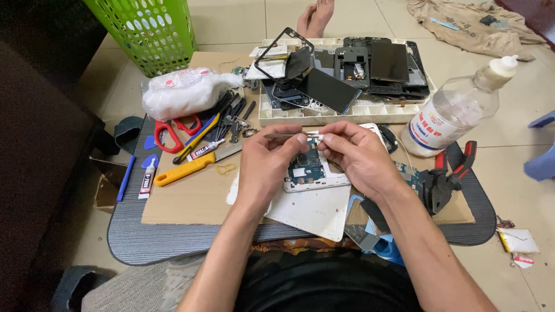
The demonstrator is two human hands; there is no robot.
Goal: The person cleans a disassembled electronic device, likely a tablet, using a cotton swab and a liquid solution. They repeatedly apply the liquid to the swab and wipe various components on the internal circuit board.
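My left hand [269, 167] pinches metal tweezers [283, 136] that point to the left. My right hand [355, 153] pinches a small white piece [315, 135] at the tweezers' inner end, fingertips of both hands nearly touching. Right under the hands lies an opened white phone [309, 173] with its circuit board showing, resting on a white back cover [312, 211] atop a cardboard sheet [191, 199].
A white tray [347, 112] of phone parts stands behind, a clear liquid bottle [457, 112] at right, red-handled pliers [448, 176] beside it. Scissors [170, 136], a yellow cutter [185, 169], a glue tube [148, 179], a white bag [185, 92] and a green basket [147, 32] sit left.
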